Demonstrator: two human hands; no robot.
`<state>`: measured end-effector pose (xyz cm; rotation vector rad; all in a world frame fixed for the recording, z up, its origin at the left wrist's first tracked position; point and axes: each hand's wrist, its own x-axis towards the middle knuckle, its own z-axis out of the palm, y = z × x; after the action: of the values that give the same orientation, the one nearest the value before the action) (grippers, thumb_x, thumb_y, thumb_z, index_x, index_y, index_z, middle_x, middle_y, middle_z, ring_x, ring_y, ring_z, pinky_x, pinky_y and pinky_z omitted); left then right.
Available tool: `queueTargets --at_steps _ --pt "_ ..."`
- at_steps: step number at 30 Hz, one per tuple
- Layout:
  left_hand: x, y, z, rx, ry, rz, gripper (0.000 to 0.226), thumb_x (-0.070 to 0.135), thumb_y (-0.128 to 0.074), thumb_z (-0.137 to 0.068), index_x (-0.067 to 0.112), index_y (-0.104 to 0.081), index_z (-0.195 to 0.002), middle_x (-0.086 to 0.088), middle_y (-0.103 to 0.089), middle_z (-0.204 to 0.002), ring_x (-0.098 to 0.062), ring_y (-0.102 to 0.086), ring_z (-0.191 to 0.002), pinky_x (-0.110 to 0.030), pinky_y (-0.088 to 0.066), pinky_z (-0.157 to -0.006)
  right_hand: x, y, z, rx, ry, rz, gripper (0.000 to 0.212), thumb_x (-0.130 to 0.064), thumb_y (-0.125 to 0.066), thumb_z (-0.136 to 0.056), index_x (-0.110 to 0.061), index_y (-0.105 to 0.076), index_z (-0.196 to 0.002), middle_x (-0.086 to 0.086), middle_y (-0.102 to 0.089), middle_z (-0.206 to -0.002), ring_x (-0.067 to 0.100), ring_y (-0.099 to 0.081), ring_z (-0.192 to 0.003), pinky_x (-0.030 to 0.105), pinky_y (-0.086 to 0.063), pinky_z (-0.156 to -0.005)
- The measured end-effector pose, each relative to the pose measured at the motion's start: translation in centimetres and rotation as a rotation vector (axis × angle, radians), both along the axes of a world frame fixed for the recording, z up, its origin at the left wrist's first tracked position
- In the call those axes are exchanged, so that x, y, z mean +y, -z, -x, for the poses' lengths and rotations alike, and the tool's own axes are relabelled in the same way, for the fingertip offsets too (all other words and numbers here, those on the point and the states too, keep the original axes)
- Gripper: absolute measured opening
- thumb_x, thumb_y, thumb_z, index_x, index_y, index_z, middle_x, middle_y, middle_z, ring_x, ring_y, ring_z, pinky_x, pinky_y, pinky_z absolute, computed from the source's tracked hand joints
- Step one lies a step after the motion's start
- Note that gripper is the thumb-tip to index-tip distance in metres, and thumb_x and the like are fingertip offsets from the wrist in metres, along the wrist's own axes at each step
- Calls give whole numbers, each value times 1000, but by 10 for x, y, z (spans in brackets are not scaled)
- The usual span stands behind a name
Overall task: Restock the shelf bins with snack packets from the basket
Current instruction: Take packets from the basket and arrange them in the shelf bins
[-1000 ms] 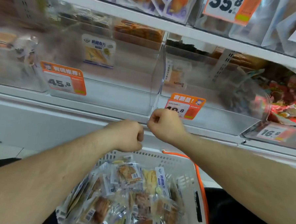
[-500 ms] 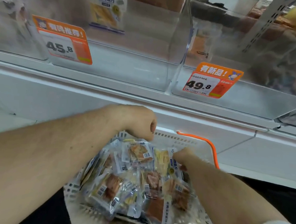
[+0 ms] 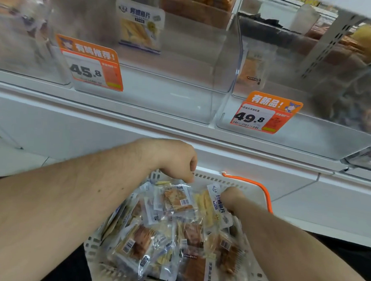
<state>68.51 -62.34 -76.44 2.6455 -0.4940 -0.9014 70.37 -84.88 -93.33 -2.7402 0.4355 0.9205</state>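
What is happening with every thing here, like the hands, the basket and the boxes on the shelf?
Left hand: over the basket, fingers curled, nothing clearly held.
Right hand: down among the packets, grip hidden.
Basket: piled full of snack packets.
Bin with the 45.8 tag: nearly empty.
Bin with the 49.8 tag: nearly empty in front.

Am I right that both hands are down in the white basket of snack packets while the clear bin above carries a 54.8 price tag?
Not quite: the head view shows the price tag on the clear bin reading 45.8. Both the left hand and right hand are at the snack packets in the white basket.
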Motion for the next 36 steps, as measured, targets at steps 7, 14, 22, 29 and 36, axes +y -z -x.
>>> queueTargets --at_steps 7,14,22,29,36 --pt "24 -11 3 -27 -81 24 43 37 -66 -91 21 -57 -130 7 -61 -121 -15 -63 -100 -31 -54 -85 27 -81 -16 -89 -496 34 15 -4 -42 -93 -16 -50 -94 6 -57 -97 23 -51 -77 31 -43 -63" --pt "42 -17 5 -34 -267 272 66 42 -73 -85 17 -48 -140 3 -59 -132 -18 -61 -114 -32 -51 -92 67 -185 -8 -324 -671 -103 16 -15 -54 -94 -26 -48 -83 -7 -54 -79 16 -51 -75 29 -40 -66" --pt "66 -29 1 -118 -495 668 13 12 -77 -84 17 -75 -96 3 -76 -85 -20 -72 -84 -38 -58 -83 91 -240 0 -577 -472 -413 13 -22 -67 -92 -24 -56 -84 -8 -64 -76 9 -58 -70 27 -45 -66" --pt "106 -59 -3 -300 -739 969 25 6 -68 -90 27 -71 -104 8 -75 -98 -11 -71 -93 -28 -57 -84 102 -252 0 -742 16 -749 32 -26 -80 -81 -17 -61 -106 2 -69 -85 9 -51 -51 24 -39 -50" --pt "122 -68 -15 -360 -713 1017 21 8 -69 -89 21 -70 -107 2 -77 -93 -16 -73 -89 -38 -57 -86 135 -260 -18 -420 61 -1023 6 -7 -65 -92 -8 -65 -86 4 -61 -64 10 -24 -37 18 -20 -38"
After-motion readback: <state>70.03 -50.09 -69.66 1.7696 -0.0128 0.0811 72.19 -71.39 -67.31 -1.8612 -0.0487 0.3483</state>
